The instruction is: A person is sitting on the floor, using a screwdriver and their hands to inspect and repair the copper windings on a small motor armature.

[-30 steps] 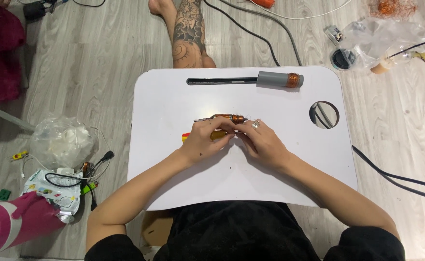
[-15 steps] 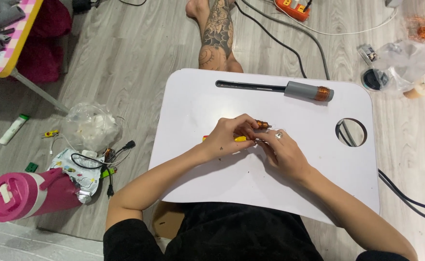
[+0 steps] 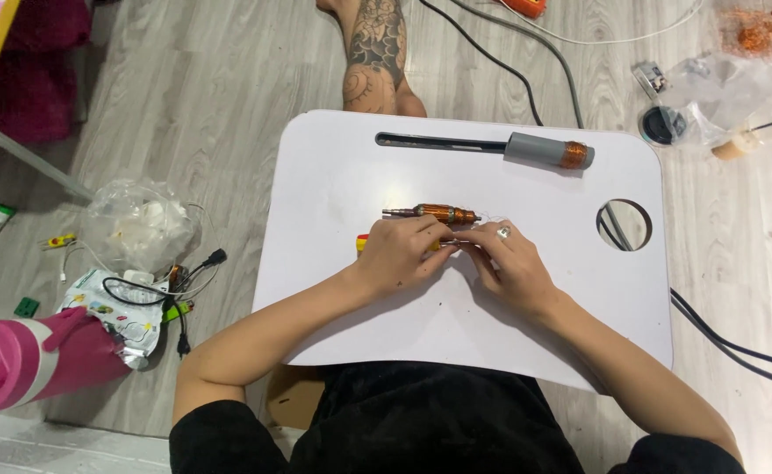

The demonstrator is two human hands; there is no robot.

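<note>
Compared with the frame half a second earlier, both hands are seen unmoved at the centre of the white lap table (image 3: 342,158). The left hand (image 3: 401,252) is curled over a yellow-and-red tool (image 3: 362,243), largely hidden beneath it. The right hand (image 3: 509,263) meets it fingertip to fingertip; the pinched item cannot be made out. A copper-wound rod (image 3: 430,213) lies just beyond the fingers.

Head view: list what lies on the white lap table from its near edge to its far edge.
Left hand and right hand side by side → copper-wound rod → long grey tool with a copper end near the far edge of the table.
</note>
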